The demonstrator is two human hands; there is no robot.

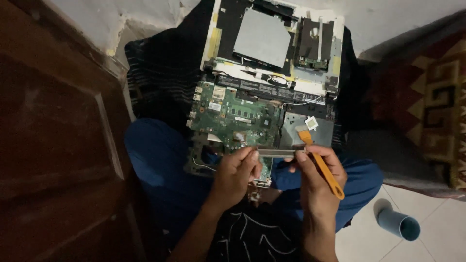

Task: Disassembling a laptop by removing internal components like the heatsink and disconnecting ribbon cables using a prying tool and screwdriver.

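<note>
While laptop [272,53] lies opened, board [233,114] exposed: left hand [235,174] fingers pinch grey strip [276,152]; right hand [318,170] pinches other end, orange brush [323,165] tucked in palm. Board still seated beyond fingers.

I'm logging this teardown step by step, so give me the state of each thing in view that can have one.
Laptop chassis: opened, insides exposed.
Green circuit board: uncovered, lying over the chassis and the lap.
Thin grey strip: held level between both hands.
Left hand: fingers pinched on the strip's left end.
Right hand: grips the strip's right end and the orange pry tool.
Orange pry tool: held slanted, flat tip up.
Blue tube: lying on its side, open end showing.
</note>
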